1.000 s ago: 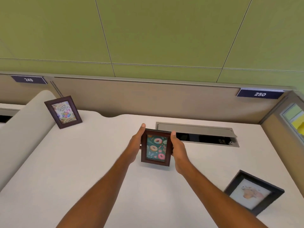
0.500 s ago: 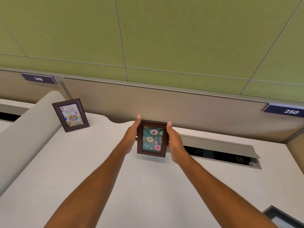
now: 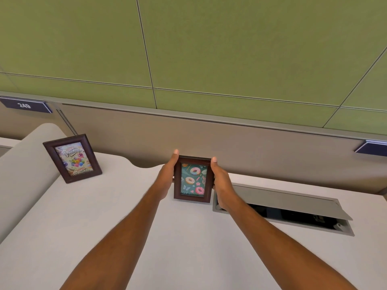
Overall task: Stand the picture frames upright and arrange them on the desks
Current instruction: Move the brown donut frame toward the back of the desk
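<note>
Dark-wood doughnut frame stood upright, left of the cable hatch.
My left hand and right hand clasped its sides.

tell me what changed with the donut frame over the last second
Both hands, left and right, carried the donut frame away from the person toward the back panel, to just left of the cable tray. The grip on its two sides is unchanged. The birthday frame stayed upright at the desk's back left.
</note>
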`<state>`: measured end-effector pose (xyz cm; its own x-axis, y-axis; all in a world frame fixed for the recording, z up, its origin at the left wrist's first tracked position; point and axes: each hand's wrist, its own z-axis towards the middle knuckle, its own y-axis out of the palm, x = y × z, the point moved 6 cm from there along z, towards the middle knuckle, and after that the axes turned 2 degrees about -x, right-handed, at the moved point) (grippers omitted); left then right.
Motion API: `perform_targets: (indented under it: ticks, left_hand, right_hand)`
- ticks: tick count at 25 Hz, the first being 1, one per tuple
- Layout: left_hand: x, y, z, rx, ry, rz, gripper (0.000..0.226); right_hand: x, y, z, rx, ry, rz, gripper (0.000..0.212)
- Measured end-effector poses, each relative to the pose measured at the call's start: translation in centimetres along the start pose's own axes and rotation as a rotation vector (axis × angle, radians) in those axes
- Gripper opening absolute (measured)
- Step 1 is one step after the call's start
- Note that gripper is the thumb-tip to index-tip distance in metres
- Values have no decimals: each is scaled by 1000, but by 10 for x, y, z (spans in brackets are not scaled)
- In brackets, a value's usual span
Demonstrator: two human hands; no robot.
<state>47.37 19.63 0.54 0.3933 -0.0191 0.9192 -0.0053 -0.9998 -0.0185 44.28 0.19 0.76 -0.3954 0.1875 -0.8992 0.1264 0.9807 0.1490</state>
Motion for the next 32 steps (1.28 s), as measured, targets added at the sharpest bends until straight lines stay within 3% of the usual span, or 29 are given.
perform_targets:
  ticks: [18, 23, 28, 32]
  left_hand:
    - [-5, 4, 29, -28, -54, 40, 61]
    - [-7, -2, 11, -24, -22, 17, 73]
    - [-19, -15, -27, 217, -18, -85, 75]
    - [-34, -19, -78, 555, 9, -73, 42]
  right_hand:
    - [5, -4, 29, 1, -22, -53, 50]
    - [1, -7, 11, 15, -37, -89, 46]
    - [-3, -18, -26, 36, -74, -127, 45]
    - [6, -35, -61, 77, -22, -142, 42]
